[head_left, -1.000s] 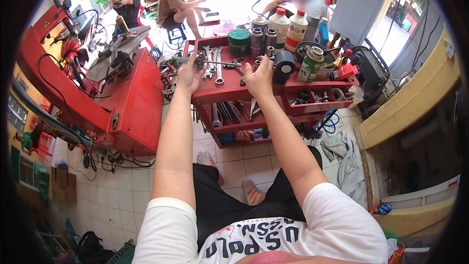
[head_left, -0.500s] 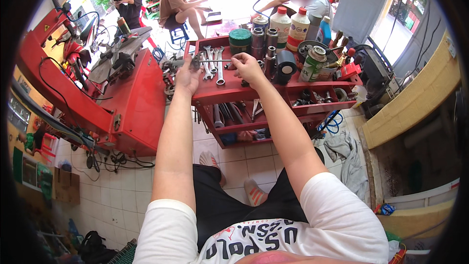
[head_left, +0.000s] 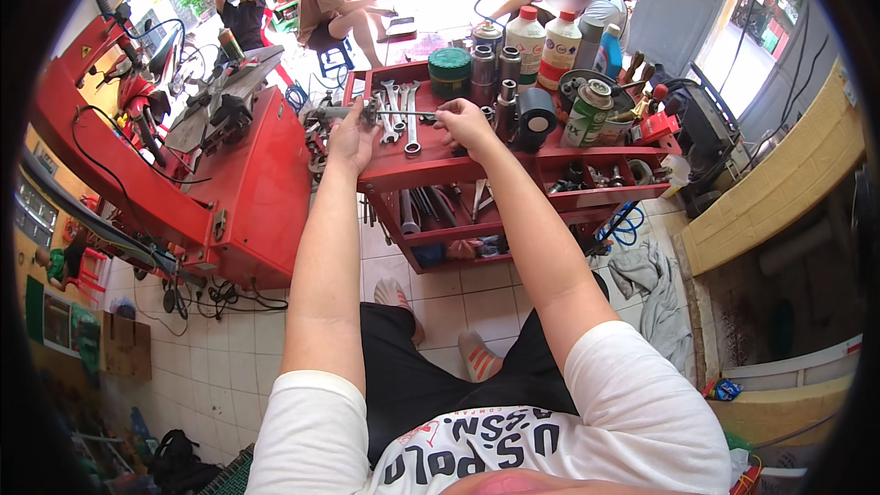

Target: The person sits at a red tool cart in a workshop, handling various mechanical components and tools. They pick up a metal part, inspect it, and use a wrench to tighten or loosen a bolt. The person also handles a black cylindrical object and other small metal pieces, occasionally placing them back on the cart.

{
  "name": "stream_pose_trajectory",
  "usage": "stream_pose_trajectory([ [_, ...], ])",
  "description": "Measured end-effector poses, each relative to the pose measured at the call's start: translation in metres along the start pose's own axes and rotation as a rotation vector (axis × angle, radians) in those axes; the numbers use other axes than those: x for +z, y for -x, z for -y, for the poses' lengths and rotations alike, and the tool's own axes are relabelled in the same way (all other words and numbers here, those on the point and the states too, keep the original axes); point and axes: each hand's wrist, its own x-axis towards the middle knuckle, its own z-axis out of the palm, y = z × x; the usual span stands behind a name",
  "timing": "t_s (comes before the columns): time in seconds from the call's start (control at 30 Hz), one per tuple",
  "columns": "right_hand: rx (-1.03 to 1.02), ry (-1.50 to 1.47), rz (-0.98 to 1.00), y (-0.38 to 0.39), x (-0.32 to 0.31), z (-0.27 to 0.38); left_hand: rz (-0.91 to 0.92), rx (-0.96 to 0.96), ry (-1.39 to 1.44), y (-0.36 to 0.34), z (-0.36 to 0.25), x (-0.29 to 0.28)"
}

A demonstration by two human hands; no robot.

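Over the left end of the red tool cart's top, my left hand (head_left: 350, 142) is closed round a grey metal piece with a rounded end (head_left: 370, 113); its exact kind is hard to make out. A thin metal rod (head_left: 400, 114) runs sideways from that piece. The rod's other end lies in the pinched fingers of my right hand (head_left: 467, 128). Beneath the rod, several combination spanners (head_left: 412, 134) lie side by side on the cart. A dark round-topped can (head_left: 535, 119) stands close to my right wrist.
Bottles (head_left: 526, 41), a green-lidded tub (head_left: 450, 71) and a spray can (head_left: 588, 112) crowd the red cart (head_left: 440, 170). Left of it stands a red machine (head_left: 257, 192). Cables (head_left: 225, 298) and a grey cloth (head_left: 653, 289) lie on the floor. Other people (head_left: 335, 5) sit beyond the cart.
My hands keep the same hold, with the rod still between them. The right hand has shifted very slightly. In the background, the person at the right has leaned a little.
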Motion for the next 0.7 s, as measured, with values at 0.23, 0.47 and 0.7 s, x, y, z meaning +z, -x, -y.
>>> stream_pose_trajectory([
  [0.23,0.027,-0.021,0.09,-0.007,-0.007,-0.01,0.019,0.014,0.002,-0.001,0.0,0.003],
  [0.47,0.199,-0.074,0.102,0.009,-0.005,0.013,0.002,0.007,0.009,0.007,-0.003,0.005],
  [0.7,0.106,-0.08,0.155,-0.003,-0.01,-0.003,-0.021,-0.015,0.033,0.006,-0.002,0.011],
])
